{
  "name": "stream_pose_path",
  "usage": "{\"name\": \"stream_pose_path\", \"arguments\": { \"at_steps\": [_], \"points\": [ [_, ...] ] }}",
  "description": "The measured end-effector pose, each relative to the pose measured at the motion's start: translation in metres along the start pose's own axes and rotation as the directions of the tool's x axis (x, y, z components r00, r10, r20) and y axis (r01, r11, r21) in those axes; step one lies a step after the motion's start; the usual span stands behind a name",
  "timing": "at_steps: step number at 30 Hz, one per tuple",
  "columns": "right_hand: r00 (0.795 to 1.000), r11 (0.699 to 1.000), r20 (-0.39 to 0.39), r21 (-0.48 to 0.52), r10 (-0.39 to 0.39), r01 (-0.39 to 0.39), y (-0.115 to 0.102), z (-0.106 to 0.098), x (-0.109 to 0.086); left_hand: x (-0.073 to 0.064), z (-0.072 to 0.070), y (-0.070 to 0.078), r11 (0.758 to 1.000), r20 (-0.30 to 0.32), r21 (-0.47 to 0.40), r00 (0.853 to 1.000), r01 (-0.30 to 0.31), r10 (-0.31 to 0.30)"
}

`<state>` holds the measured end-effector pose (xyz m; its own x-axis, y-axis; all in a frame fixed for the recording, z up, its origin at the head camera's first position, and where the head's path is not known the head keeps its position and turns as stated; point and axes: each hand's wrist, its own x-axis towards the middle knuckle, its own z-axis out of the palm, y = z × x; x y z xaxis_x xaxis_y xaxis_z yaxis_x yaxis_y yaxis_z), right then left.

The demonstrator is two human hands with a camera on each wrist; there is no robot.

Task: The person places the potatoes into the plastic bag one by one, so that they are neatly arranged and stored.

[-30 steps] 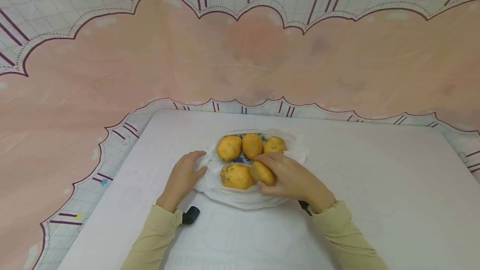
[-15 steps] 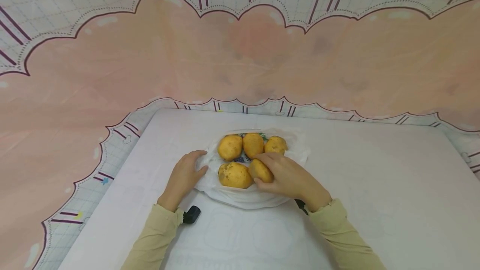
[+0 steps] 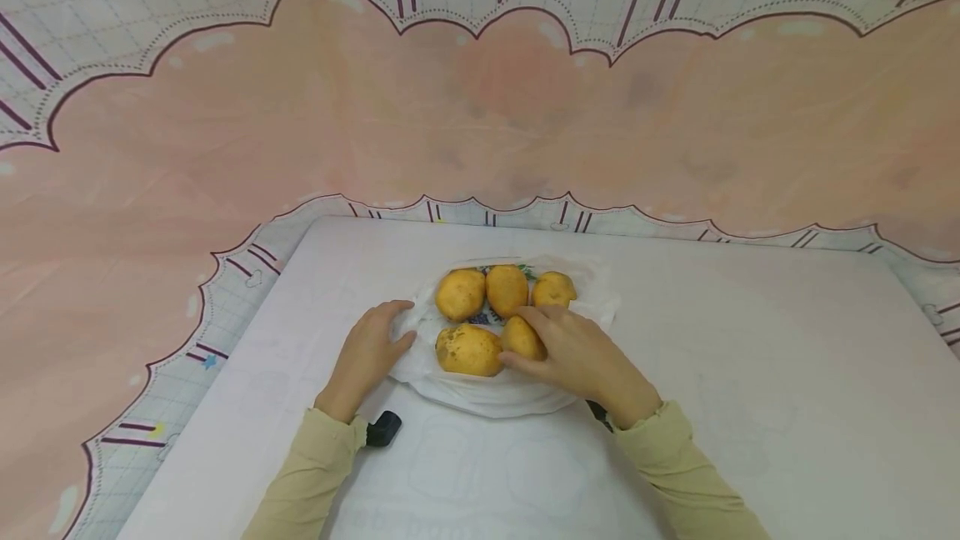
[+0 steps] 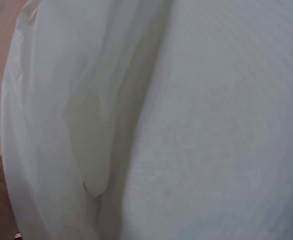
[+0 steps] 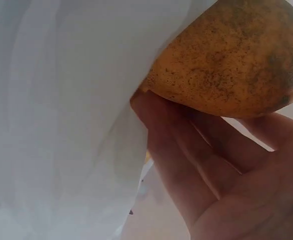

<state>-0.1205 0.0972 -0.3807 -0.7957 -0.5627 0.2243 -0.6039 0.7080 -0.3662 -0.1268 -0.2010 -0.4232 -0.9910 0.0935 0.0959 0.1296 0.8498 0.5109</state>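
My right hand [image 3: 581, 357] grips a yellow potato [image 3: 522, 338] at the front right of the group, thumb at its near side and fingers over its far side. In the right wrist view the same potato [image 5: 231, 60] shows brown specks above the fingers. To its left lies a larger, spotted potato [image 3: 468, 350]. Behind them stand three more: a left potato [image 3: 461, 295], a middle potato [image 3: 507, 290] and a right potato [image 3: 553, 289]. All lie within a crumpled white plastic bag [image 3: 487, 400]. My left hand [image 3: 366, 352] rests at the bag's left edge, thumb and fingers spread apart.
A blue and green pattern shows between the two rows of potatoes. The white table [image 3: 750, 357] extends around the bag, with a peach, cloud-patterned curtain [image 3: 480, 123] behind it. A black wrist camera [image 3: 383, 430] sticks out below the left sleeve [image 3: 311, 465].
My right hand has shifted slightly left with its potato, now closer against the spotted one. That spotted potato has moved a little left. My left hand keeps its place.
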Motion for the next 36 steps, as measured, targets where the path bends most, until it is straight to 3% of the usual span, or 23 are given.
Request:
{"name": "stream_pose_path", "arguments": {
  "at_steps": [8, 23, 36],
  "points": [
    [0.999, 0.995, -0.043, -0.093, -0.025, 0.021, 0.001, 0.003, 0.001, 0.000, 0.001, -0.001, 1.000, -0.001, -0.003, 1.000, 0.006, -0.006],
    [0.990, 0.997, -0.127, -0.052, -0.066, 0.060, 0.004, 0.012, 0.009, 0.001, 0.000, -0.001, 1.000, 0.001, -0.006, 1.000, 0.009, -0.009],
    [0.991, 0.997, -0.117, -0.047, -0.062, 0.057, 0.003, 0.013, 0.013, 0.001, -0.001, 0.000, 0.999, 0.015, -0.017, 0.999, 0.030, -0.029]
  ]
}}
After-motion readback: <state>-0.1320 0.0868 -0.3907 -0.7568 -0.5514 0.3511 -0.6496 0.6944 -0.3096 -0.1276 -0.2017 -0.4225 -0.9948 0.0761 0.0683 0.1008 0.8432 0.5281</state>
